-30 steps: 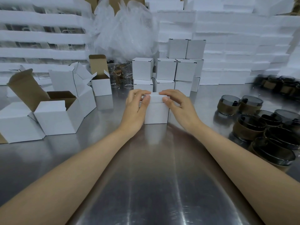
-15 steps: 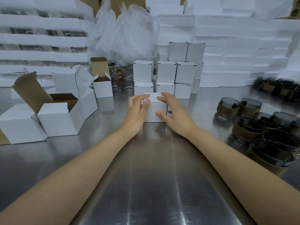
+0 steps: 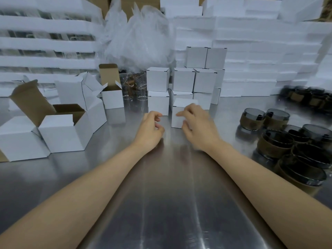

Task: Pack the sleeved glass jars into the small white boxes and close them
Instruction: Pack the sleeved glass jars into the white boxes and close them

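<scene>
Steel, scuffed and shiny, makes up the surface [image 3: 170,203]. Both bare forearms reach over it from the lower corners toward the middle of the frame. The right hand [image 3: 197,126] grips a closed small white box [image 3: 177,122] that stands on the surface at centre. Its curled fingers lie over the box's top near edge and its thumb is against the front; the hand is blurred. The left hand [image 3: 150,128] sits just left of that box, apart from it, fingers loosely curled and holding nothing. Stacked closed boxes [image 3: 185,79] stand just behind. Sleeved glass jars [image 3: 274,141] cluster at right, open boxes [image 3: 61,130] at left.
</scene>
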A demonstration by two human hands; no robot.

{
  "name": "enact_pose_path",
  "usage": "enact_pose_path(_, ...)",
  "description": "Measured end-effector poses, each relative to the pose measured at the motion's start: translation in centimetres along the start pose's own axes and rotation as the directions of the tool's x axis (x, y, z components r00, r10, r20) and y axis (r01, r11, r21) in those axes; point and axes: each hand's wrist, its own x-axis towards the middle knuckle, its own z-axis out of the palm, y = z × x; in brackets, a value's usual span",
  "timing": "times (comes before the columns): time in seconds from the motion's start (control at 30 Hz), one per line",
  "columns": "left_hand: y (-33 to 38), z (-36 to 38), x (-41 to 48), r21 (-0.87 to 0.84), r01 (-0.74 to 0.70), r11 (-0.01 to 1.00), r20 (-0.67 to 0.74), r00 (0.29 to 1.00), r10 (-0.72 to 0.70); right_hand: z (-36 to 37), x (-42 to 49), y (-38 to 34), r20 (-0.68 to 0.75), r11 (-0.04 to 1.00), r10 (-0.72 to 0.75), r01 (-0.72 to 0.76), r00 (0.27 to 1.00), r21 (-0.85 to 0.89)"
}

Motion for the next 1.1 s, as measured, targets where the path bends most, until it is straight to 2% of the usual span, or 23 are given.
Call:
enact_pose_path(0.07, 0.1, 0.0, 0.0, -0.001, 0.005, 1.000, 0.000, 1.000, -0.005, 0.5, -0.1, 0.0, 0.147, 0.998, -0.023, 0.032, 0.989, -0.059)
enact_pose_path(0.17, 0.2, 0.0, -0.2, -0.001, -0.003, 1.000, 0.019, 1.000, 0.003, 0.8, -0.1, 0.5, 0.174, 0.993, 0.068, -0.049, 0.982, -0.109)
enact_pose_path(0.27, 0.4, -0.1, -0.3, -0.002, 0.006, 1.000, 0.031, 0.999, -0.005, 0.9, -0.1, 0.9, 0.260, 0.984, 0.157, -0.129, 0.953, -0.121)
enact_pose_path(0.4, 0.5, -0.3, -0.3, 0.028, 0.036, 0.999, -0.014, 0.999, -0.035, 1.2, -0.1, 1.2, 0.306, 0.976, 0.199, -0.160, 0.931, -0.148)
enact_pose_path(0.5, 0.5, -0.6, -0.4, 0.093, 0.099, 0.991, -0.064, 0.994, -0.094, 1.4, -0.1, 1.4, 0.314, 0.964, 0.260, -0.227, 0.913, -0.138)
enact_pose_path(0.57, 0.7, -0.8, -0.7, 0.191, 0.102, 0.976, -0.105, 0.991, -0.083, 1.5, -0.2, 1.5, 0.340, 0.960, 0.280, -0.259, 0.898, -0.107)
enact_pose_path(0.63, 0.9, -1.2, -0.9, 0.434, 0.060, 0.899, -0.154, 0.988, 0.008, 1.5, -0.3, 1.6, 0.362, 0.964, 0.266, -0.253, 0.893, -0.086)
enact_pose_path(0.7, 0.7, -1.8, -0.8, 0.701, 0.009, 0.713, -0.147, 0.980, 0.132, 1.4, -0.3, 1.7, 0.382, 0.967, 0.255, -0.244, 0.888, -0.078)
enact_pose_path(0.77, 0.4, -3.0, -0.5, 0.848, 0.046, 0.529, -0.154, 0.975, 0.162, 1.5, -0.3, 1.8, 0.402, 0.964, 0.260, -0.261, 0.878, -0.054)
enact_pose_path(0.83, 0.1, -4.4, -0.3, 0.899, 0.134, 0.416, -0.219, 0.961, 0.165, 1.5, -0.3, 1.9, 0.417, 0.958, 0.270, -0.284, 0.868, -0.031)
enact_pose_path(0.9, -0.2, -5.4, -0.3, 0.910, 0.220, 0.353, -0.285, 0.947, 0.146, 1.5, -0.2, 2.0, 0.426, 0.956, 0.274, -0.294, 0.862, -0.021)
enact_pose_path(1.1, -1.5, -6.8, -0.3, 0.908, 0.360, 0.214, -0.354, 0.933, -0.069, 1.4, -0.2, 2.0, 0.444, 0.954, 0.272, -0.298, 0.854, -0.010)
